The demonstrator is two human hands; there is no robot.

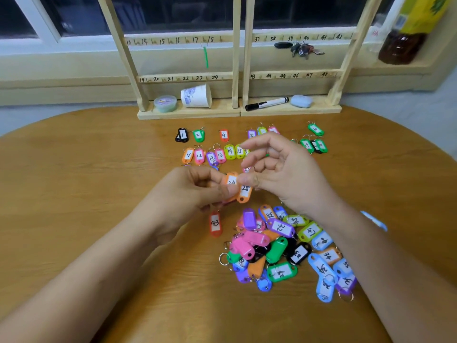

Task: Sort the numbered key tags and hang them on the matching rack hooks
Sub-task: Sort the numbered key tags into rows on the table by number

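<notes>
Two hands met at centre above a wooden surface. The left grip pinched orange tag 24; the right grip pinched orange tag 25. One loose pile lay at five o'clock, two sorted rows and one rack at twelve.

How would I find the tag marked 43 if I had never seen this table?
On the table, find the heap of coloured tags near the person. Just left of it, below the left hand, lies tag 43. It is red-orange and lies alone, apart from the heap.
</notes>
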